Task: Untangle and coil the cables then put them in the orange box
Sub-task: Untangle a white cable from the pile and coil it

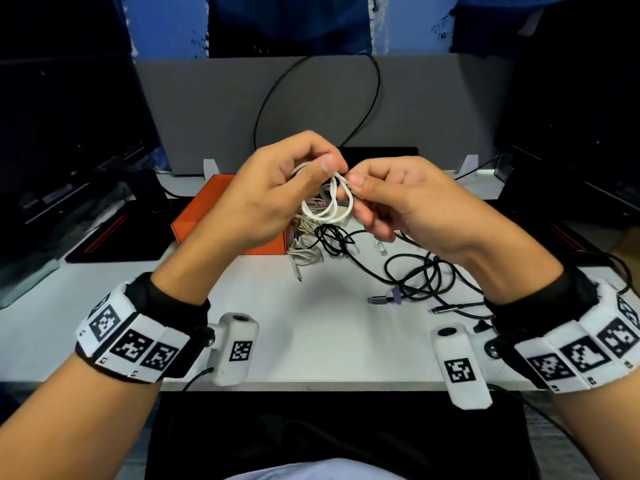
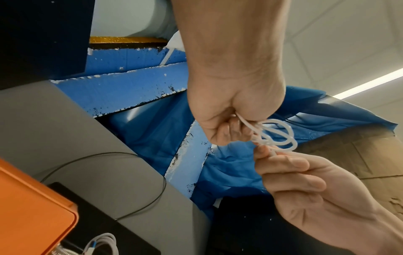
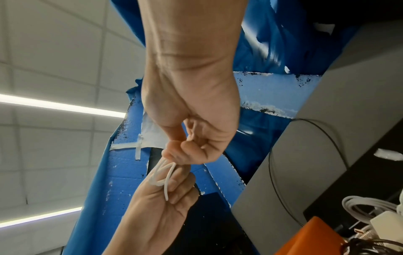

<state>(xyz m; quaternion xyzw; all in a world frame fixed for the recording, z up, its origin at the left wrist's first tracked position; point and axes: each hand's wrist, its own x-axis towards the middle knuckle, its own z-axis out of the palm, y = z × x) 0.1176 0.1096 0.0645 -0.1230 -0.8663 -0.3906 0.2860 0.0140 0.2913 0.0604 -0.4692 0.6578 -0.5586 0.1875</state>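
A white cable (image 1: 329,199), looped, is pinched between two bare hands at the centre of the head view. Behind them, left of centre, sits an orange box (image 1: 207,209). On the white table (image 1: 311,341) in the middle of the frame lie black cables (image 1: 412,271), and a pale grey-white cable bundle (image 1: 304,254) lies just right of the box. Both wrists, at the lower left and lower right, wear black bands (image 1: 180,299) carrying white blocks printed with black-and-white square marker patterns (image 1: 131,348). A grey panel (image 1: 311,98) stands across the upper middle, with blue sheeting (image 1: 166,26) above it. Dark screens fill the far left and right edges.
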